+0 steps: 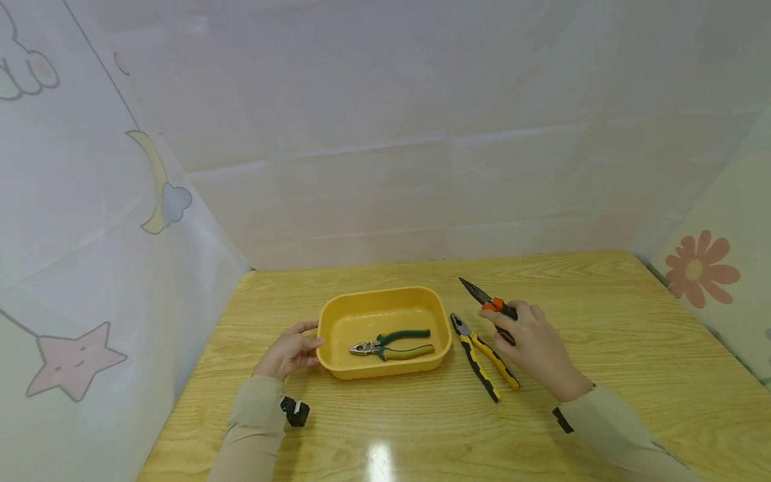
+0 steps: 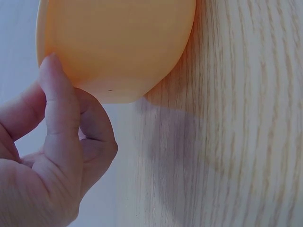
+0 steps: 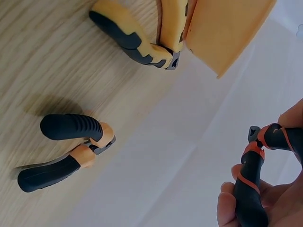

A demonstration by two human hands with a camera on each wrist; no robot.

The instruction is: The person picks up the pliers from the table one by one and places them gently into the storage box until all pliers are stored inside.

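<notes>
My left hand (image 1: pixel 291 353) pinches the left end of a yellow plastic tray (image 1: pixel 421 294), the thumb over its rim. Inside the tray lie combination pliers with green handles (image 1: pixel 405 333). Raised over the table, my right hand (image 1: pixel 536 345) grips needle-nose pliers (image 1: pixel 476 291) with black and orange handles. Their handles (image 3: pixel 251 194) stand spread, and their tips point to the far left. Yellow-and-black pliers (image 1: pixel 474 356) lie on the table between the tray and my right hand. In the right wrist view, another pair of black-handled pliers (image 3: pixel 61 170) with orange collars rests on the wood.
The wooden table (image 1: pixel 373 415) ends at a pale hanging sheet (image 1: pixel 385 167) behind it. Printed sheets also stand at both sides, one with a pink star (image 1: pixel 77 361). In the head view my right hand seems to cover the other black-handled pliers.
</notes>
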